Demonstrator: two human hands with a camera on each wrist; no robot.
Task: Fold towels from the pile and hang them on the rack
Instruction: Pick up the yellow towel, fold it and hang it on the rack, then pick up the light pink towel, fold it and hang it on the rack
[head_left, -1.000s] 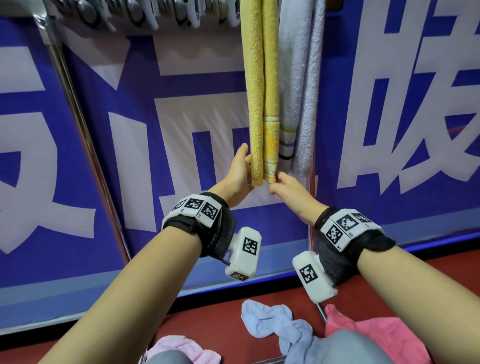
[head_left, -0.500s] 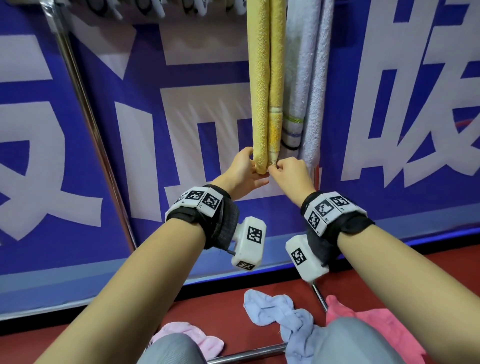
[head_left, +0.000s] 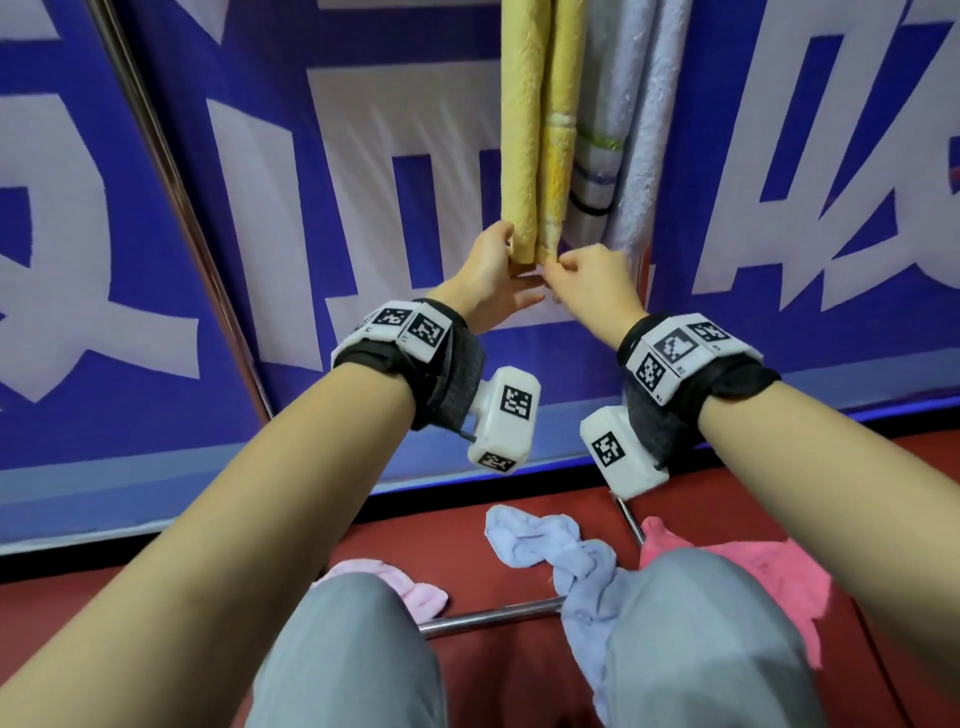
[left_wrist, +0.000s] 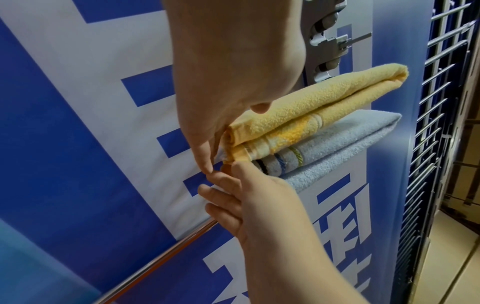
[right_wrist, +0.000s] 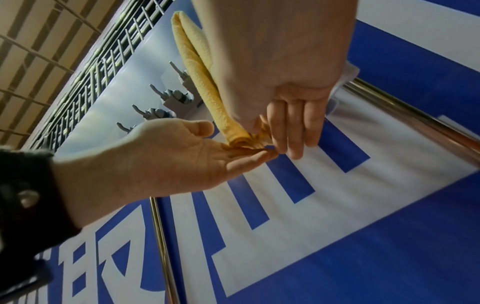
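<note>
Yellow towel hangs at 12 o'clock, folded over the rack. Left hand cups its bottom edge; right hand pinches the corner. Likely squaring up; next, release, reach toward 6 o'clock for the blue towel.

Blue banner with large white characters fills the backdrop. Dark red floor below, black strip along the banner's base. Metal grille to one side; slatted ceiling overhead.
</note>
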